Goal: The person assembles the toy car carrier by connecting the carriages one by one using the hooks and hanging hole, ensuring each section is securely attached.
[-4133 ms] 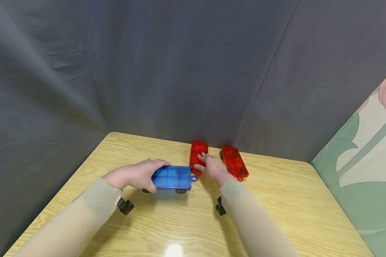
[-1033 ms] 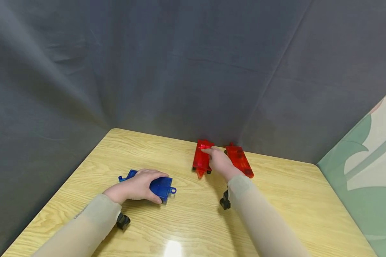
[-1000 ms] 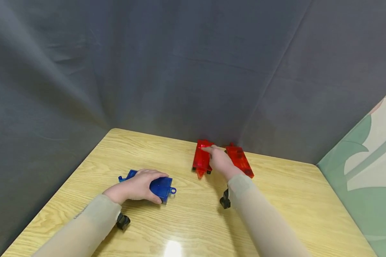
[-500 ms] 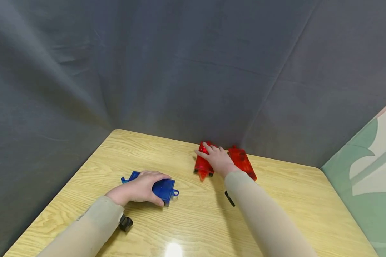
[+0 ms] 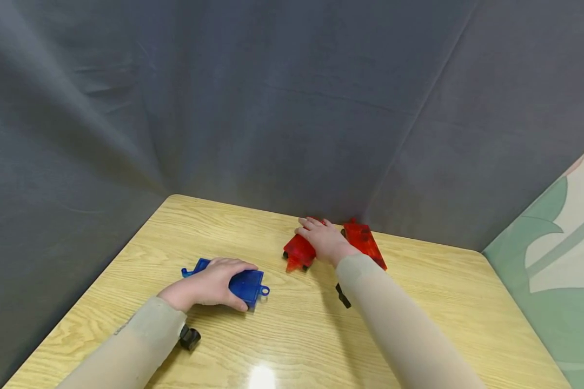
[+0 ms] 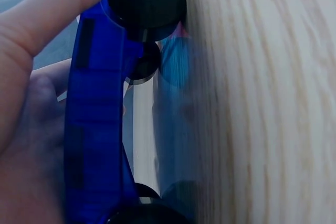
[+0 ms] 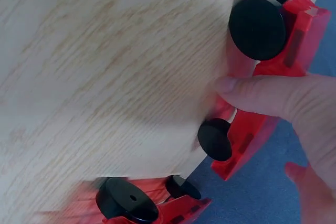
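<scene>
My left hand [image 5: 209, 283] holds a translucent blue toy car base [image 5: 247, 286] across its sides, at the left middle of the table. A ring juts from its right end and a hook from its left. In the left wrist view its black wheels [image 6: 148, 3] face the wood. Toward the back, my right hand [image 5: 323, 241] grips a translucent red toy car base [image 5: 299, 251], covering much of it. The right wrist view shows the thumb [image 7: 257, 94] on its side between two wheels. A second red toy car base [image 5: 364, 243] lies just right of that hand.
The light wood table [image 5: 272, 335] has its back edge close to a dark grey curtain [image 5: 282, 108]. A fabric with green leaves [image 5: 555, 259] hangs at the right. Black wrist cameras [image 5: 190, 339] sit under the sleeves.
Earlier the blue base was nearer the middle and turned straighter; my left hand moved it left. My right hand has closed on the red base and swung its near end left.
</scene>
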Tool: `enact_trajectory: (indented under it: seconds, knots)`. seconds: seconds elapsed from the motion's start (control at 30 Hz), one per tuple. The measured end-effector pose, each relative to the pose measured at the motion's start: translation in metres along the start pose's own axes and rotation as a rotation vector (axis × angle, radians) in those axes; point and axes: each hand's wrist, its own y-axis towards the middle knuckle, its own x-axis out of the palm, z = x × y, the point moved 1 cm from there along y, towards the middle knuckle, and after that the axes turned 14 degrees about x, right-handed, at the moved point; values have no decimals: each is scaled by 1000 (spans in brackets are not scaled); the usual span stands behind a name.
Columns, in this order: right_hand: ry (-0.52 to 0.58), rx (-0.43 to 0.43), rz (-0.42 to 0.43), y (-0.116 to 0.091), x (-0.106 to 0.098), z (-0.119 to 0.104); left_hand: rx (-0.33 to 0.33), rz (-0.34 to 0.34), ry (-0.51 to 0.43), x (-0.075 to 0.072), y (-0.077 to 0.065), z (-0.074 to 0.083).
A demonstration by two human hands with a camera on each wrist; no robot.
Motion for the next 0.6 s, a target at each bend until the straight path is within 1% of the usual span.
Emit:
enact_trajectory:
  seconds: [0.17, 0.33, 0.43, 0.53, 0.6]
  knots:
    - [-23, 1, -9, -3, -4, -1, 9, -1, -9, -2, 0, 3]
    - [-12, 12, -19, -6, -9, -2, 10, -3, -7, -2, 1, 4]
    - [-13, 10, -1, -7, -13, -3, 0, -2, -1, -2, 1, 3]
    - [-15, 5, 44, -8, -18, -4, -8, 1, 3, -1, 1, 3]
    - [4, 5, 66, -10, -22, -5, -7, 4, 1, -1, 0, 2]
